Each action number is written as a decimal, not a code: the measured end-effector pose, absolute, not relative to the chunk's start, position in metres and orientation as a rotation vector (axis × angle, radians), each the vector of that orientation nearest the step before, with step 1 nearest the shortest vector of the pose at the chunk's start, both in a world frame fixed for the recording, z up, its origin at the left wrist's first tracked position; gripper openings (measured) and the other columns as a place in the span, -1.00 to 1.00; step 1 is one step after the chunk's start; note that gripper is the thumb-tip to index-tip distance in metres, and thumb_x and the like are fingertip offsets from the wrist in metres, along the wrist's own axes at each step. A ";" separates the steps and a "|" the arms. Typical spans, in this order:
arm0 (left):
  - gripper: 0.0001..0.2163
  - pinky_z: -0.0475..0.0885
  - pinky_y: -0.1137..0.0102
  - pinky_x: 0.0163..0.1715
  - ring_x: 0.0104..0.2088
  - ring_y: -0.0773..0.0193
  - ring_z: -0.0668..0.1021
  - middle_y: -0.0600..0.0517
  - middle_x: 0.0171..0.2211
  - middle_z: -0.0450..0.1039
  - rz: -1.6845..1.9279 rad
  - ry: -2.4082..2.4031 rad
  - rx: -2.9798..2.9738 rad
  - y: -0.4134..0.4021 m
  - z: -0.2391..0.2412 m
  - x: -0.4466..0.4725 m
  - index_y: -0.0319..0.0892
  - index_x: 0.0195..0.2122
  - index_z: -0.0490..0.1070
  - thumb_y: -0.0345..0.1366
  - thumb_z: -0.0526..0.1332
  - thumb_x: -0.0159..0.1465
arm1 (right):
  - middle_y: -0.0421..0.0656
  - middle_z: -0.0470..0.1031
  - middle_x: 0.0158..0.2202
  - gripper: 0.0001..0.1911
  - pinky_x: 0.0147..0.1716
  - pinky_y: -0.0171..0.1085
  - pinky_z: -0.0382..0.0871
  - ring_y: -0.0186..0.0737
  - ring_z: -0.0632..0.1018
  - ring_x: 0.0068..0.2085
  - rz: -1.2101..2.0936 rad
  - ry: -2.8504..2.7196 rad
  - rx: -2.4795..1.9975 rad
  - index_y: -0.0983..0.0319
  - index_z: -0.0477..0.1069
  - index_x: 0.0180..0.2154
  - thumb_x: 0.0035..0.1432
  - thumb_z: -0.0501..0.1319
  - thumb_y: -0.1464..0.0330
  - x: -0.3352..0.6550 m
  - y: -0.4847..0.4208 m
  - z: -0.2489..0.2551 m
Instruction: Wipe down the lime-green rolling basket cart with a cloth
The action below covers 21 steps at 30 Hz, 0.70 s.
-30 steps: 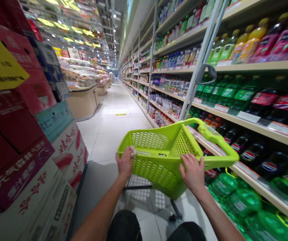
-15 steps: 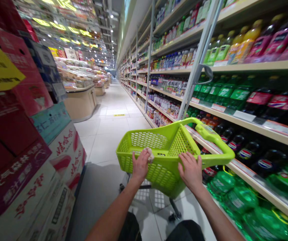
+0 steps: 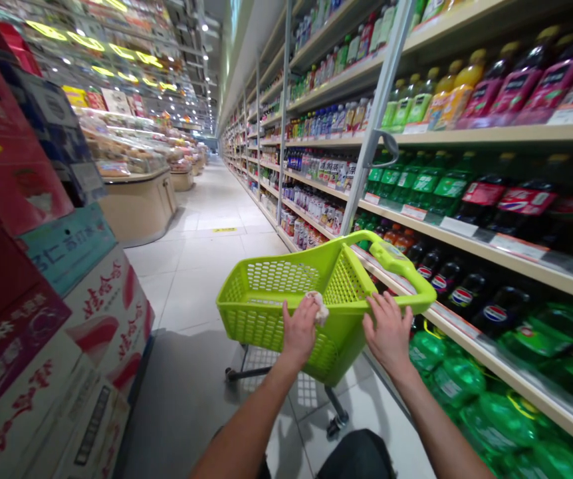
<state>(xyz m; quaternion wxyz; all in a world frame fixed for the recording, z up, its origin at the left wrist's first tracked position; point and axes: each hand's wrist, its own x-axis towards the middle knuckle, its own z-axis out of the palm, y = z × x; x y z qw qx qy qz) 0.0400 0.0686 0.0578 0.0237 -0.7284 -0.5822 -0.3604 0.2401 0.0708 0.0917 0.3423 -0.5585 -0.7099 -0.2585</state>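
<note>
A lime-green plastic shopping cart [image 3: 246,320] stands sideways before me, its basket showing only bare slotted walls. Pinched in my left hand [image 3: 298,332] is a crumpled whitish cloth [image 3: 321,313], pressed against the near rim of the basket. My right hand [image 3: 389,336] has its fingers hooked over the same rim, close to where the cart handle [image 3: 419,293] begins. The thumb of that hand lies along the outside. Between the two hands runs a short stretch of rim.
Shelves of drink bottles [image 3: 466,176] line the right side, close to the handle. Stacked drink cartons [image 3: 102,299] rise on the left. A tiled aisle [image 3: 207,199] runs ahead, past a rounded food display counter [image 3: 137,206].
My left hand has slid the cloth rightward along the rim toward my right hand. The view has shifted slightly, and my right hand stays at the rim near the handle.
</note>
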 end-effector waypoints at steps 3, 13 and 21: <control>-0.65 -0.14 -0.03 0.14 0.07 0.23 0.32 -0.01 0.05 0.30 -1.174 -2.032 -2.045 0.072 0.057 0.030 -0.07 -0.07 0.28 -0.49 -0.05 0.16 | -0.06 0.39 -0.03 -0.67 0.07 0.13 -0.16 -0.06 0.28 0.07 -0.644 -1.872 -1.433 0.24 0.31 -0.09 0.09 0.00 0.39 0.240 0.070 0.093; -0.65 -0.16 -0.02 0.15 0.10 0.26 0.29 0.01 0.06 0.29 -1.190 -1.690 -2.303 0.072 0.069 0.066 -0.04 -0.06 0.28 -0.48 -0.04 0.17 | -0.06 0.39 -0.02 -0.66 0.07 0.05 -0.13 -0.09 0.28 0.07 -0.596 -1.866 -1.415 0.25 0.31 -0.08 0.07 0.03 0.41 0.231 0.061 0.097; -0.66 -0.10 -0.05 0.12 0.08 0.25 0.30 -0.01 0.04 0.32 -1.266 -1.858 -2.221 0.071 0.073 0.061 -0.08 -0.08 0.28 -0.49 -0.06 0.17 | -0.04 0.37 0.00 -0.64 0.07 0.04 -0.15 -0.09 0.26 0.09 -0.575 -1.854 -1.422 0.27 0.28 -0.06 0.07 0.01 0.42 0.224 0.056 0.098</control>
